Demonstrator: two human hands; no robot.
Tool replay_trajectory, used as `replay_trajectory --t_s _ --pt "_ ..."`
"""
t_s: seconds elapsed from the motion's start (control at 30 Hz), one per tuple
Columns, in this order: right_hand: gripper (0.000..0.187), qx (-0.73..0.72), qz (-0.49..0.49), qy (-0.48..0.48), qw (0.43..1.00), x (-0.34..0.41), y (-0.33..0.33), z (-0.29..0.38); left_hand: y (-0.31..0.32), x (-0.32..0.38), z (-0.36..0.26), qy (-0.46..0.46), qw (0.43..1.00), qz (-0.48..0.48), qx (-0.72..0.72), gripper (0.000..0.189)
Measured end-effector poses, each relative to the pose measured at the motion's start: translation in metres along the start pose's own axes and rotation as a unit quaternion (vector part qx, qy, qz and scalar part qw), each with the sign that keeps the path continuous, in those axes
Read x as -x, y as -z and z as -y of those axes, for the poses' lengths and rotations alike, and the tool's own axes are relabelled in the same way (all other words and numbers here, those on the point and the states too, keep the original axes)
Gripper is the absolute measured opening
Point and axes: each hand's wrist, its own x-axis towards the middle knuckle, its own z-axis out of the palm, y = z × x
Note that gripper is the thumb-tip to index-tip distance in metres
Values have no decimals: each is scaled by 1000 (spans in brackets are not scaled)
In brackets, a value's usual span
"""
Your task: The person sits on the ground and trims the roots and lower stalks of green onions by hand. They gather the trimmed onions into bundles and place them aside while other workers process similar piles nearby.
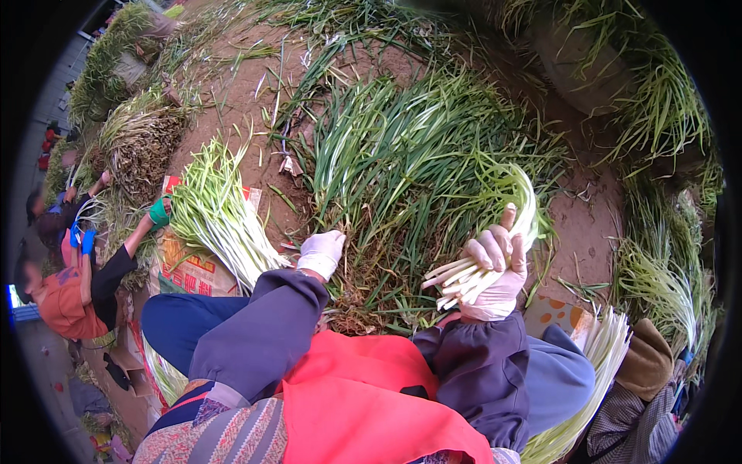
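My right hand (493, 267), in a pale thin glove, is closed around a bunch of cleaned white-stemmed allium stalks (524, 203). Their cut-looking white ends point left, and the green leaves curl over above the fingers. My left hand (322, 252), gloved too, is bunched at the near left edge of a big heap of uncleaned green stalks (400, 145). Whether its fingertips pinch a stalk is hidden. Brown roots and dry leaf scraps (365, 290) lie between the two hands, in front of my red apron (371, 394).
Left of me, a cleaned bundle (226, 214) rests on a printed sack (185, 267). Another pale bundle (597, 371) lies by my right leg. A co-worker in orange (69, 301) sits at left, a green-gloved hand (159, 213) beside the bundle. Another person (632, 406) is at right.
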Motion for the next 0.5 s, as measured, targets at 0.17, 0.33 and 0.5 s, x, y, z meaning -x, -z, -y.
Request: replay_trajectory --t_s 0.17,0.33,0.5 --pt "35 -5 -6 -32 999 3 -3 -11 -24 2 -40 138 959 228 -96 44" --pt "36 113 -20 10 993 5 -2 1 18 13 -29 66 877 337 337 22" --pt "45 229 -184 -97 951 23 38 -40 70 42 -42 -20 895 295 334 22"
